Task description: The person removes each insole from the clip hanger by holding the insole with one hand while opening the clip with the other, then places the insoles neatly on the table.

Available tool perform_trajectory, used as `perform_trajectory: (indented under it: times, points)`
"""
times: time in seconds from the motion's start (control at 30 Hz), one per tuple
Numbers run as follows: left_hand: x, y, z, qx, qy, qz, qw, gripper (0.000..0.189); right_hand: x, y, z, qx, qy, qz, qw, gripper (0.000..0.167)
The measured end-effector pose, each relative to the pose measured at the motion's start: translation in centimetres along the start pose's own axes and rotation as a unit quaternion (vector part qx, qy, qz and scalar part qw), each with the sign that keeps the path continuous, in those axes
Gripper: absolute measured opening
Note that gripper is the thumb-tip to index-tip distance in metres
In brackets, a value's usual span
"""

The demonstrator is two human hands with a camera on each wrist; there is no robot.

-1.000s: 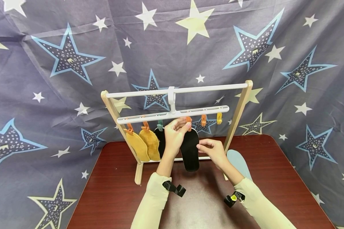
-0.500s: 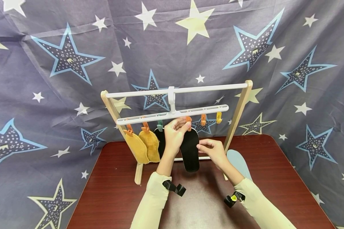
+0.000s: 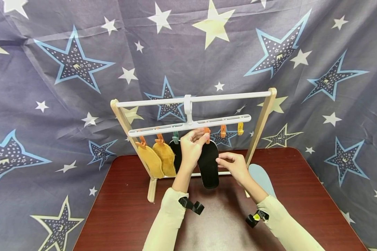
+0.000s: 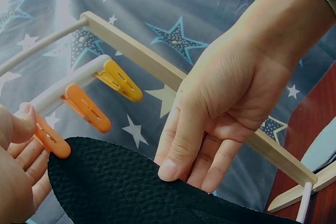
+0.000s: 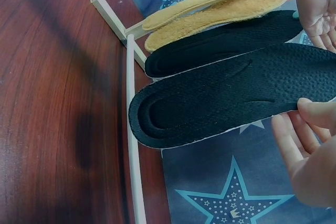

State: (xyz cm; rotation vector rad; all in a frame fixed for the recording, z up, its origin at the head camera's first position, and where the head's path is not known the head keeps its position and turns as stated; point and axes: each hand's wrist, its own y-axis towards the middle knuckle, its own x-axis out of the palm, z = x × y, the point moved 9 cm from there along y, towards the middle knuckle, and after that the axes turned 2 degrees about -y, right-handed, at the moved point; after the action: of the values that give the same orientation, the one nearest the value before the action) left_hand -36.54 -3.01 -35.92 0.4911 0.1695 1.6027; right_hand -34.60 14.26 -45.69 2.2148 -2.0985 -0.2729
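A black insole (image 3: 209,166) hangs upright below the white clip hanger (image 3: 220,122). My left hand (image 3: 190,148) pinches the orange clip (image 3: 207,136) at the insole's top edge. The left wrist view shows that orange clip (image 4: 54,141) overlapping the insole's rounded end. Lower down, my right hand (image 3: 234,166) holds the insole's right edge between thumb and fingers, clearest in the right wrist view. Behind my left hand, a second black insole (image 5: 220,43) hangs from a green clip (image 3: 175,137). Two yellow insoles (image 3: 150,161) hang from orange clips at the left.
A wooden rack (image 3: 260,125) with white rods carries the hanger on a dark red table (image 3: 119,209). An orange clip (image 3: 223,131) and a yellow clip (image 3: 240,129) hang at its right end. A light blue insole (image 3: 261,177) lies on the table behind my right arm.
The hanger and the yellow insoles sway very slightly. Both hands keep their places on the clip and the black insole.
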Motion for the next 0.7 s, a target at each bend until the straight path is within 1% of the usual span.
perform_trajectory:
  times: [0.27, 0.7]
  points:
    - [-0.19, 0.18, -0.23, -0.003, 0.017, 0.01, 0.9998, 0.024, -0.08, 0.01, -0.01, 0.001, -0.002, 0.006, 1.0, 0.023]
    - [-0.05, 0.17, 0.05, 0.01, 0.01, 0.009, 0.9999, 0.023, -0.02, -0.2, -0.13, 0.005, 0.003, 0.014, 0.9999, 0.022]
